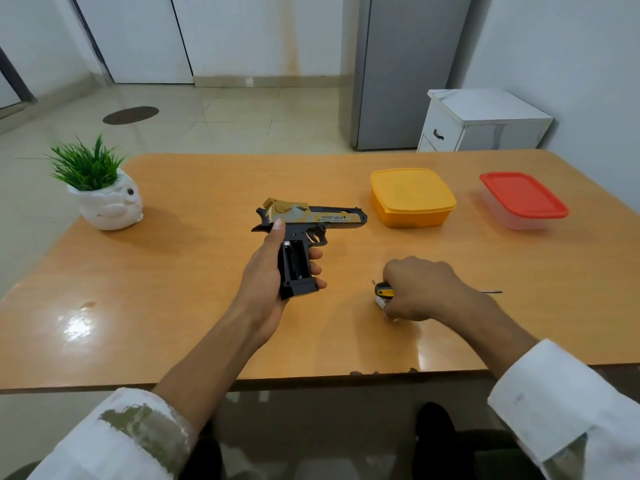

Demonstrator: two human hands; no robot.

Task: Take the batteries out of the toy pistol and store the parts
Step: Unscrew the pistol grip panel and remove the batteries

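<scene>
The left hand [273,271] grips the toy pistol [304,233] by its handle (likely light, stiff plastic), while the right hand [420,289] curls over a screwdriver [385,290].

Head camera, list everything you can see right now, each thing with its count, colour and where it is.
toy pistol: one, black and gold, over mid-table, grip compartment open, looks empty
screwdriver: one, yellow-black handle, on table under right hand
small white item: one, by right hand's fingers; cannot tell what
orange container: one, lid on, far right of table
clear container: one, red lid on, right of the orange one
potted plant: one, green in white pot, table's far left corner
table: one, orange-brown wood
cabinet: one, white, floor behind table
hands: left hand holds pistol grip; right hand rests over screwdriver
</scene>
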